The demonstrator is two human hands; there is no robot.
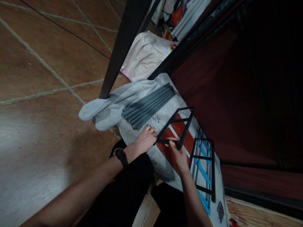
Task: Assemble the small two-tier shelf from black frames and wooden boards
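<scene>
Two hands work at the black frame [180,120]: the right hand [178,154] pinches its near bar between thumb and fingers; the left hand [147,138] curls at the corner, its fingertips hidden, so I cannot tell its grip. The step seems to be steadying this frame over the red boards [167,152]; the next move probably calls for a firm corner. Beyond, screws [158,118] and rods [149,106] lie on grey cloth [156,159]; shadow hides the right side.

rt fingers [172,138] part hidden by blk frame [181,120]; metal bits [156,118] too small to id; forearms [193,192] cut at btm.
</scene>
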